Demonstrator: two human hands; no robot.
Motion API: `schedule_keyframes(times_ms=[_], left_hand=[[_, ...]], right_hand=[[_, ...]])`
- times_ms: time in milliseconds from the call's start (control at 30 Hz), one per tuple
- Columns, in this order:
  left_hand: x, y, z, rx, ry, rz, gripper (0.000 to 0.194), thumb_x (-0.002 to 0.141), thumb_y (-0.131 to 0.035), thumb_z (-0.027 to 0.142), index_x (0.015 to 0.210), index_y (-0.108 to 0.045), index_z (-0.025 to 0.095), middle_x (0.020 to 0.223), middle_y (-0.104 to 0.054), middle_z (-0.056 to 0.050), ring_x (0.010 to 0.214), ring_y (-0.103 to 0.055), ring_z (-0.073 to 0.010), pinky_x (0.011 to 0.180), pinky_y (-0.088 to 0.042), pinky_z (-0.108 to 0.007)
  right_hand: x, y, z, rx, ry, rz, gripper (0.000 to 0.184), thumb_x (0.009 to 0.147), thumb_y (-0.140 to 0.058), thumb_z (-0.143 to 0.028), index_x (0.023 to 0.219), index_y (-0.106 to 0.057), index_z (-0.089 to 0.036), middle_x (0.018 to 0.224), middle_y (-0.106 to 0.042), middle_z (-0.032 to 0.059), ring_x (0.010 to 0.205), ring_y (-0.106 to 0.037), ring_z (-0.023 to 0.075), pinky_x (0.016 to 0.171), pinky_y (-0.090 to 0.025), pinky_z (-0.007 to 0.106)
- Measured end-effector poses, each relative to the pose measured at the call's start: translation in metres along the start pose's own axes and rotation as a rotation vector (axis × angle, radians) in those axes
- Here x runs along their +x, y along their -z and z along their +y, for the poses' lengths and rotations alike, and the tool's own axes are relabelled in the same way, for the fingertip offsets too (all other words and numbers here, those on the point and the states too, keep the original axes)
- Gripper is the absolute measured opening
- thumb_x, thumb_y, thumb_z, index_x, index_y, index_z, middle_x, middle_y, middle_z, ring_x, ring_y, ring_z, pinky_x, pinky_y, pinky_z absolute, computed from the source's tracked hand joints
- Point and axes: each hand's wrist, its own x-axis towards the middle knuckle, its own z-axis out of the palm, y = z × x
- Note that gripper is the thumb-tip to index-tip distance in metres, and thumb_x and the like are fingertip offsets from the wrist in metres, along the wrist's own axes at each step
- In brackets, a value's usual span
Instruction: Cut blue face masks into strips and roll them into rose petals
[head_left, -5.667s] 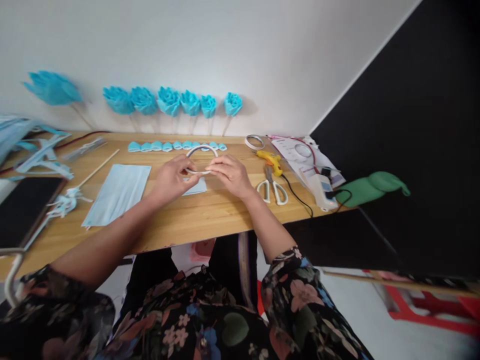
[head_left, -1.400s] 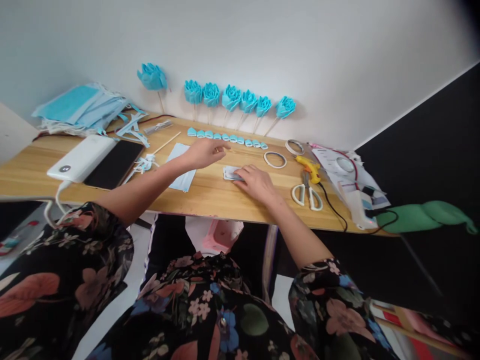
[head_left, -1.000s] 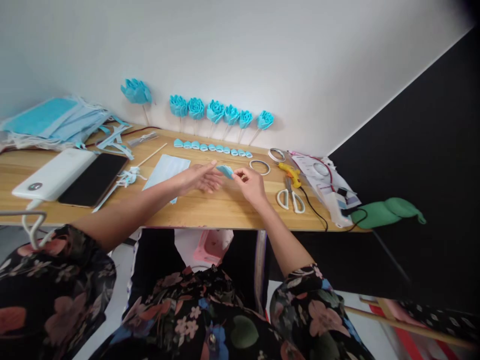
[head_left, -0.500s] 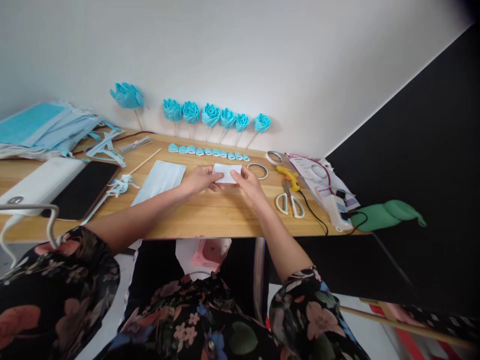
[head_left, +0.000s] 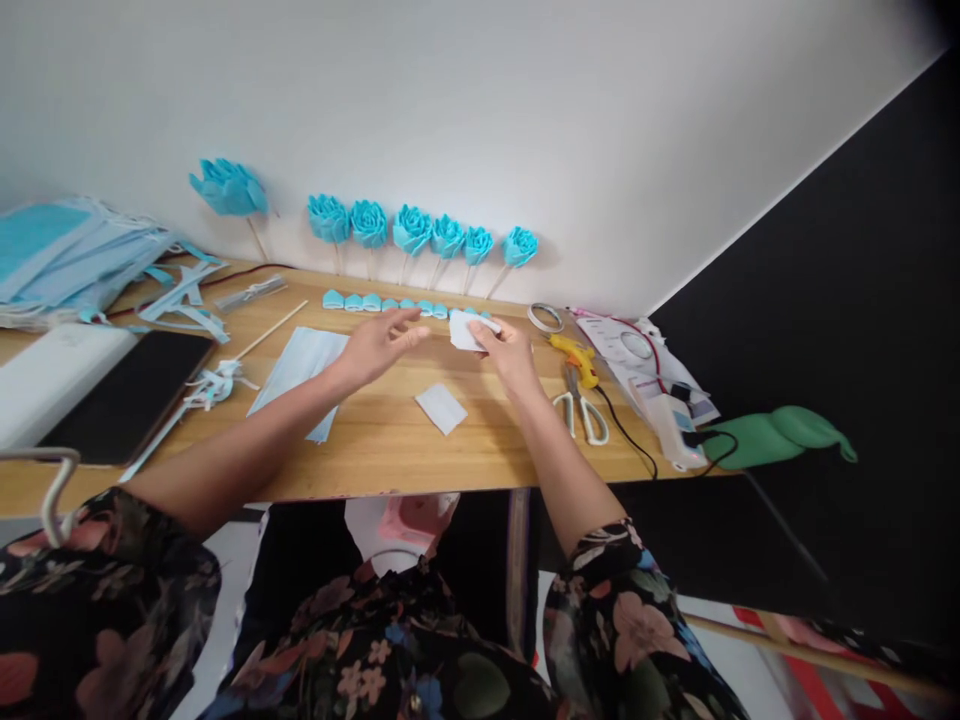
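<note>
My right hand (head_left: 511, 356) pinches a small piece of white mask fabric (head_left: 466, 332) between thumb and fingers, above the table. It may be more than one layer; I cannot tell. To its left, my left hand (head_left: 379, 350) holds nothing, its fingers apart and pointing toward the piece. A white fabric square (head_left: 441, 408) lies flat on the wood below and between both hands. A pale blue face mask (head_left: 300, 365) lies partly under my left forearm. Behind my hands runs a row of small folded blue petals (head_left: 371, 302), some of them covered by my fingers.
Blue fabric roses (head_left: 412, 230) on sticks lean against the wall. Right of my hand are a tape roll (head_left: 545, 318), a yellow glue gun (head_left: 576, 360), scissors (head_left: 581, 412) and a power strip (head_left: 676, 432). At left are a mask pile (head_left: 64, 255), a phone (head_left: 131, 398) and a white power bank (head_left: 64, 375).
My left hand has let go of the white fabric and moved left, opening. My right hand keeps its piece, shifted slightly right. A white square now lies on the table.
</note>
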Motion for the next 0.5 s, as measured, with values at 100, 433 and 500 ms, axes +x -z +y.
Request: schedule_keyframes(times_ms=[100, 433, 500], left_hand=[[0.004, 0.000, 0.008, -0.167, 0.077, -0.132, 0.063, 0.084, -0.061, 0.072, 0.106, -0.078, 0.015, 0.111, -0.077, -0.015, 0.103, -0.071, -0.0296, 0.087, -0.055, -0.038], [-0.002, -0.008, 0.005, -0.524, 0.284, -0.071, 0.025, 0.076, -0.078, 0.035, 0.068, -0.068, 0.013, 0.061, -0.068, -0.005, 0.054, -0.057, -0.0109, 0.054, -0.042, -0.023], [-0.003, -0.007, 0.004, -0.527, 0.292, -0.059, 0.025, 0.076, -0.079, 0.035, 0.069, -0.068, 0.013, 0.061, -0.068, -0.004, 0.054, -0.056, -0.0105, 0.053, -0.040, -0.023]], right_hand=[[0.000, -0.012, -0.006, -0.042, 0.091, -0.100, 0.040, 0.075, -0.076, -0.056, 0.088, -0.074, -0.019, 0.080, -0.069, 0.0012, 0.071, -0.059, 0.0149, 0.062, -0.048, 0.027], [0.003, 0.001, 0.004, 0.015, 0.197, -0.296, 0.054, 0.090, -0.061, -0.062, 0.134, -0.060, -0.030, 0.108, -0.074, 0.0053, 0.095, -0.069, 0.0219, 0.072, -0.057, 0.032], [-0.001, 0.006, 0.011, 0.042, 0.215, -0.316, 0.052, 0.087, -0.067, -0.056, 0.132, -0.060, -0.031, 0.117, -0.074, 0.0066, 0.106, -0.069, 0.0238, 0.078, -0.058, 0.034]])
